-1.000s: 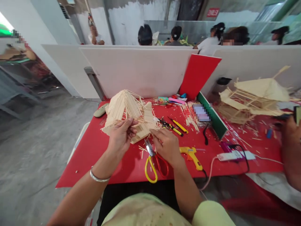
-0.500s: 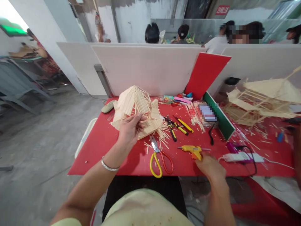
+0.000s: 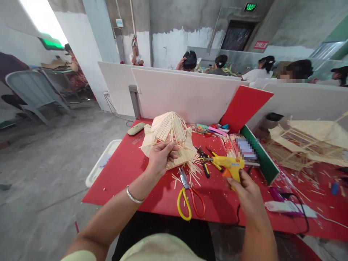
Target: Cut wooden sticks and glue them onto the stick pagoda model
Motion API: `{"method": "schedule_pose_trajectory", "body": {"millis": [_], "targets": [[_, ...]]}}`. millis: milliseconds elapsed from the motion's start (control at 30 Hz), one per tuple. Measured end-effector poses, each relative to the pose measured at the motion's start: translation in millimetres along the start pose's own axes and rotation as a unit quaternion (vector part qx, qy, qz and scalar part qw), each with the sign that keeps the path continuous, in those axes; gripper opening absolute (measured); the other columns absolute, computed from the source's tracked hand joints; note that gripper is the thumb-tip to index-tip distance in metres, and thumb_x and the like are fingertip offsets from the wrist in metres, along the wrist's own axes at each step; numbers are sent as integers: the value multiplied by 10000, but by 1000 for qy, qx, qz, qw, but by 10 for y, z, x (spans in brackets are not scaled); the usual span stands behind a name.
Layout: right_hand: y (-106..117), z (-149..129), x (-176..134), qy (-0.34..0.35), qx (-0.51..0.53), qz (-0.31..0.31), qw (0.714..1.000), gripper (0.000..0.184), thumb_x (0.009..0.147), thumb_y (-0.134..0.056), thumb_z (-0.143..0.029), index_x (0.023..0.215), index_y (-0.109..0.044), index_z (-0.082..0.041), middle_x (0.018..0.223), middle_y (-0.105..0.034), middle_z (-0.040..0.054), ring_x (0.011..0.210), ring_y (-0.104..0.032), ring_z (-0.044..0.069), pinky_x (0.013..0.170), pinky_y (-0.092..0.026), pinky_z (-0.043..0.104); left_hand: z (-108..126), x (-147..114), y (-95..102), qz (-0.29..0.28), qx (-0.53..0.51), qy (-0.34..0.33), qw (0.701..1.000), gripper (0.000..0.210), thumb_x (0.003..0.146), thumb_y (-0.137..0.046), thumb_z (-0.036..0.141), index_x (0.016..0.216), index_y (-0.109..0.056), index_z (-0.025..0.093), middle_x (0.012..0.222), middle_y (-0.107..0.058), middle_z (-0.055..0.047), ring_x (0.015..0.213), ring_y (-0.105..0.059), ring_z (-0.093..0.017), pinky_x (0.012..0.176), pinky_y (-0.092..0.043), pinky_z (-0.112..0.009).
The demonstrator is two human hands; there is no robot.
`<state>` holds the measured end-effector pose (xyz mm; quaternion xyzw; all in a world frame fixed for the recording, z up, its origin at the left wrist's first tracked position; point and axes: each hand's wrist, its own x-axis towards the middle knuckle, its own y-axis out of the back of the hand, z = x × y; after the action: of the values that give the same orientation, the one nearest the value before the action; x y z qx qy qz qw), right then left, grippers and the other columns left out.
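My right hand (image 3: pixel 246 185) is wrapped round the grip of a yellow hot glue gun (image 3: pixel 230 163), raised over the red table with its nozzle pointing left. My left hand (image 3: pixel 161 156) is pinched closed in front of a small house model (image 3: pixel 171 127) built of pale wooden sticks. Whatever is between those fingertips is too small to make out. Scissors (image 3: pixel 186 186) with one yellow and one red handle lie below the model, blades slightly apart. Loose sticks (image 3: pixel 194 167) are scattered by the model's right front edge.
Pliers (image 3: pixel 204 165) with black-and-yellow handles lie behind the glue gun. A phone (image 3: pixel 246 148) rests beside a green board (image 3: pixel 261 156). Another stick model (image 3: pixel 307 141) stands at right, near a power strip (image 3: pixel 289 207). White panels (image 3: pixel 187 92) close off the table's back; people sit beyond.
My right hand has lifted the glue gun off the table and brought it up, tilted slightly. My left hand keeps its pinch by the model. The camera view has tipped upward.
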<state>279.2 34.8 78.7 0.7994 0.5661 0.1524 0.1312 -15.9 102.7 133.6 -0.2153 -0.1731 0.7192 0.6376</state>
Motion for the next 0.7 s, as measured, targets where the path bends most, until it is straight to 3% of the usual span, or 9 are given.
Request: {"method": "schedule_pose_trajectory", "body": {"millis": [100, 167, 233, 300, 367, 500, 700], "targets": [[-187, -577, 116, 71, 81, -62, 992, 377, 765, -610, -471, 1015, -597, -188, 685, -595, -14, 634, -552, 154, 613, -449, 273, 12, 9, 1, 2, -6, 6, 1000, 344, 632, -837, 363, 780, -683, 93, 712, -708, -46, 427, -572, -61, 365, -388, -163], [-325, -904, 205, 123, 42, -71, 989, 383, 793, -573, -509, 1023, -593, -203, 732, -596, -11, 631, -537, 143, 603, -442, 275, 20, 16, -6, 1, -8, 13, 1000, 323, 647, -828, 352, 779, -685, 94, 702, -704, -44, 424, -565, -59, 363, -383, -162], [-473, -1150, 289, 169, -76, -9, 983, 403, 740, -650, -536, 974, -588, -214, 738, -604, -13, 635, -544, 144, 604, -428, 277, 20, 21, -20, 2, -11, 19, 1000, 302, 666, -816, 345, 774, -685, 95, 702, -703, -46, 427, -565, -59, 364, -384, -162], [-622, -1306, 366, 207, -187, 79, 957, 451, 676, -702, -577, 921, -583, -218, 649, -576, -30, 572, -517, 142, 578, -396, 285, 8, 23, -39, 9, -19, 19, 1000, 290, 682, -806, 339, 776, -685, 93, 718, -704, -50, 432, -567, -60, 364, -389, -160], [-761, -1387, 440, 256, -258, 145, 920, 477, 677, -690, -609, 923, -588, -214, 615, -568, -26, 551, -505, 149, 569, -375, 296, -13, 16, -56, 17, -36, 18, 999, 287, 693, -801, 332, 794, -685, 91, 744, -706, -53, 440, -571, -58, 368, -399, -155], [-953, -1417, 576, 351, -338, 226, 844, 422, 789, -587, -554, 995, -603, -186, 746, -654, 47, 633, -556, 180, 573, -355, 304, -33, -31, -83, 8, -86, 40, 995, 305, 691, -810, 315, 850, -671, 96, 772, -700, -51, 479, -591, -66, 383, -430, -151], [-997, -1406, 706, 420, -385, 251, 783, 349, 845, -554, -446, 1056, -599, -172, 830, -701, 58, 646, -592, 158, 550, -325, 275, 4, -73, -141, 10, -112, 55, 992, 290, 711, -797, 279, 867, -639, 94, 765, -688, -48, 477, -583, -76, 368, -451, -169]]}}
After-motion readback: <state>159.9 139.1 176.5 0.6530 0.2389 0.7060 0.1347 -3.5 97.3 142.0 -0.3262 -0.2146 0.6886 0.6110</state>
